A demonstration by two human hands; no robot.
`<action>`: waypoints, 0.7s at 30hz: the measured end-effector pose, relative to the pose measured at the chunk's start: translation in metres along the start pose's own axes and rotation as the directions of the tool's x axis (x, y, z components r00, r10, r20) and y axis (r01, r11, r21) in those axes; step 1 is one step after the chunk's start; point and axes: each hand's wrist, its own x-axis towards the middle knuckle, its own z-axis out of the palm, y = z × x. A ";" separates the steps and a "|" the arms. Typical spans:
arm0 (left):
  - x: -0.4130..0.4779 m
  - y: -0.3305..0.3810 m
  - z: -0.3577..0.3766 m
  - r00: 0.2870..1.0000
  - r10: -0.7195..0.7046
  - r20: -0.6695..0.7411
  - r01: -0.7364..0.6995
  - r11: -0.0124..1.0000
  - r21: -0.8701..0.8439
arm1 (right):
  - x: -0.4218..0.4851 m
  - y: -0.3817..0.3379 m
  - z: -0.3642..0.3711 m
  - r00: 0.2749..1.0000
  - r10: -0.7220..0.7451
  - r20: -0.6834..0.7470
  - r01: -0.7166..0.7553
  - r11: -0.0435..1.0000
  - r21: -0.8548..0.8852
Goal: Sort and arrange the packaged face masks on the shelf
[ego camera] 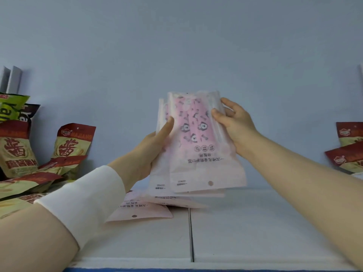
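Squaring a bundle of packs appears to be the step in hand. The white shelf (255, 232) spans the view, with a seam running from its front edge toward the back wall. The left snack bags (17, 154) are heaped at the left end of the shelf, and the right snack bags (347, 152) lie at the right end. The held mask packs (196, 154), pink with their text upside down, stand upright above the middle of the shelf, lower edges clear of the surface. At least two packs are in the bundle, slightly offset. The loose mask packs (141, 211) lie flat beneath it, overlapping, mostly left of the seam. The left hand (151, 148) grips the bundle's left edge, thumb across the front. The right hand (233, 122) pinches the upper right edge between thumb and fingers. Sorting looks partly done. The next move calls for aligning the offset edges, then collecting the loose packs or setting the bundle down away from the snack bags.
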 end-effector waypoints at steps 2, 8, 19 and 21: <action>-0.003 0.004 0.005 0.998 0.014 0.055 -0.011 0.998 -0.060 | -0.006 0.003 0.015 1.000 -0.021 0.016 0.022 0.999 -0.023; 0.004 0.011 -0.037 0.966 -0.017 -0.260 -0.019 0.991 -0.136 | -0.019 0.024 0.039 0.978 0.180 -0.107 -0.208 0.889 -0.408; 0.008 -0.001 -0.055 0.892 -0.022 -0.452 -0.072 0.979 -0.190 | -0.049 0.079 0.055 0.693 0.714 0.098 -0.290 0.401 -0.869; 0.006 0.000 -0.053 0.883 -0.016 -0.469 -0.082 0.979 -0.186 | -0.048 0.075 0.054 0.644 0.762 0.067 -0.378 0.394 -0.838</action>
